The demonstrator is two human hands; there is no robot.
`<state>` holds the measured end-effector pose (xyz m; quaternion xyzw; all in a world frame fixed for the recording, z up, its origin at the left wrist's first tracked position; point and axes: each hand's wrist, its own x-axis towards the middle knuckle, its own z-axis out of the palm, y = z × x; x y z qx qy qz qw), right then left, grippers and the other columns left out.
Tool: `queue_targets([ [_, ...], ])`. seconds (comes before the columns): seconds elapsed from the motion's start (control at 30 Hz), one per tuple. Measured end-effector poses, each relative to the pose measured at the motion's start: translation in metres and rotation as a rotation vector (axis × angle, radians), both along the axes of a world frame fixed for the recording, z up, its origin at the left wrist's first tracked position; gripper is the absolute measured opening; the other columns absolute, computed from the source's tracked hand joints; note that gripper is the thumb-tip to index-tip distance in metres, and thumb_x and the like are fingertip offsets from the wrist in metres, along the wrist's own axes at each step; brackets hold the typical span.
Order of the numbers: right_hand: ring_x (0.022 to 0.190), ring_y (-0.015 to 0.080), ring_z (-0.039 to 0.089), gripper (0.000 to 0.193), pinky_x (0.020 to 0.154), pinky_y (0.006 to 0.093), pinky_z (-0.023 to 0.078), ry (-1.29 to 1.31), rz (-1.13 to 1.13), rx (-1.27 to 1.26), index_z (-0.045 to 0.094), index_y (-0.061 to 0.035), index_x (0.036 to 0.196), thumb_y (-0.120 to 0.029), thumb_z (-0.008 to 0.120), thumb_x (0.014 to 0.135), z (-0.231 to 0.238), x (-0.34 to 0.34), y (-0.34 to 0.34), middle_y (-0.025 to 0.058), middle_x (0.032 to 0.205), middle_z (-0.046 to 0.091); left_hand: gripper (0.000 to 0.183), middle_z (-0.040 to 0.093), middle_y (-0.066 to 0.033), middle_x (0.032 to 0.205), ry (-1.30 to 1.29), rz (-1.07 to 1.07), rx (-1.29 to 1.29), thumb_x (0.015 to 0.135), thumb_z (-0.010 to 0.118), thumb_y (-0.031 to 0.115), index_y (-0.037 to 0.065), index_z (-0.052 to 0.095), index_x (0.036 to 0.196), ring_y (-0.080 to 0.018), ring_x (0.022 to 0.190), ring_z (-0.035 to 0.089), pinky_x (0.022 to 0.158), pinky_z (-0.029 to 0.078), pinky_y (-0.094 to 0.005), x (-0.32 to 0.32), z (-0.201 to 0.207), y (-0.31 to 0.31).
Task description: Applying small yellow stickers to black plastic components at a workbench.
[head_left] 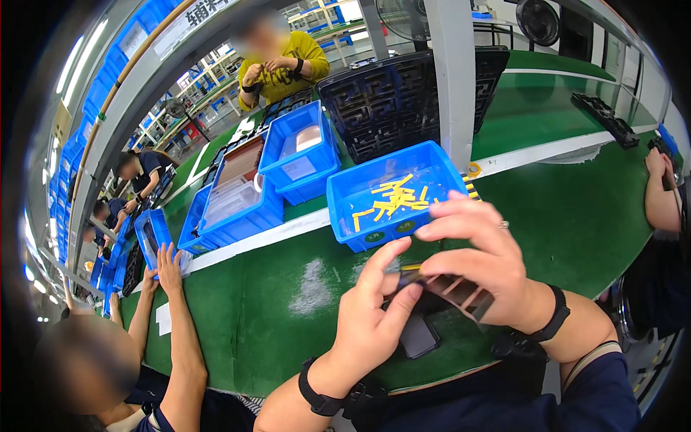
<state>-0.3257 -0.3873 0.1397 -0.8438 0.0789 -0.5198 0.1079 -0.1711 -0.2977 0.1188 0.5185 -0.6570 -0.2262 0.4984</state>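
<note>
Head view: your left hand (366, 315) pinches the dark barred piece (461, 294), your right hand (491, 253) curls over it, contact unclear; likely light, stiff, best held by edges.

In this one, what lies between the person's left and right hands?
In the head view, a dark flat piece with lighter bars lies between the left hand and the right hand, with a bit of yellow at its left end.

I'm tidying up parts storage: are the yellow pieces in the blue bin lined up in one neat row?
No, the yellow pieces lie scattered and overlapping at odd angles in the blue bin.
</note>
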Motion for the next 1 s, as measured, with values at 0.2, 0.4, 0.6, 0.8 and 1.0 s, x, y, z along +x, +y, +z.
queue_targets([
  [0.2, 0.072, 0.0223, 0.058, 0.019, 0.071, 0.0336, 0.045, -0.061, -0.039, 0.256, 0.06, -0.0043, 0.079, 0.004, 0.066, 0.063, -0.01, 0.004, -0.005, 0.006, 0.071, 0.059, 0.029, 0.064, -0.0083, 0.098, 0.579, -0.108, 0.182, 0.089, 0.054, 0.006, 0.0, 0.046, 0.115, -0.0083, 0.09, 0.057, 0.08, 0.044, -0.0226, 0.002, -0.003, -0.003],
  [0.4, 0.069, 0.023, 0.055, 0.018, 0.066, 0.0325, 0.043, -0.032, 0.01, 0.357, 0.059, -0.0046, 0.077, 0.004, 0.066, 0.063, -0.016, 0.009, -0.005, 0.0068, 0.07, 0.058, 0.031, 0.063, -0.0114, 0.1, 0.439, -0.015, 0.225, 0.087, 0.055, 0.001, -0.003, 0.044, 0.116, -0.0115, 0.092, 0.058, 0.081, 0.044, -0.0239, 0.001, -0.005, -0.003],
  [0.6, 0.071, 0.0243, 0.055, 0.023, 0.071, 0.036, 0.043, 0.011, -0.123, 0.048, 0.058, -0.0058, 0.078, 0.001, 0.07, 0.059, -0.015, 0.01, -0.004, 0.0059, 0.073, 0.054, 0.033, 0.066, -0.0095, 0.094, 0.16, 0.069, 0.144, 0.085, 0.058, 0.003, -0.002, 0.047, 0.116, -0.0087, 0.084, 0.059, 0.074, 0.047, -0.0227, -0.005, -0.001, -0.001],
  [0.8, 0.07, 0.0249, 0.055, 0.023, 0.075, 0.0396, 0.045, 0.031, -0.203, -0.047, 0.057, -0.0042, 0.078, 0.001, 0.069, 0.059, -0.013, 0.01, -0.001, 0.0077, 0.072, 0.054, 0.036, 0.067, -0.0105, 0.084, 0.001, 0.158, 0.126, 0.083, 0.061, 0.006, 0.002, 0.048, 0.116, -0.012, 0.074, 0.064, 0.066, 0.05, -0.0249, -0.009, -0.004, -0.002],
  [1.0, 0.069, 0.0261, 0.053, 0.025, 0.077, 0.0422, 0.043, 0.099, -0.212, -0.055, 0.055, -0.0039, 0.076, -0.008, 0.07, 0.057, -0.008, 0.009, 0.003, 0.0073, 0.07, 0.053, 0.04, 0.054, -0.0116, 0.064, -0.074, 0.177, -0.094, 0.081, 0.062, 0.009, 0.0, 0.046, 0.117, -0.0237, 0.056, 0.059, 0.054, 0.047, -0.0325, -0.012, -0.014, -0.004],
])
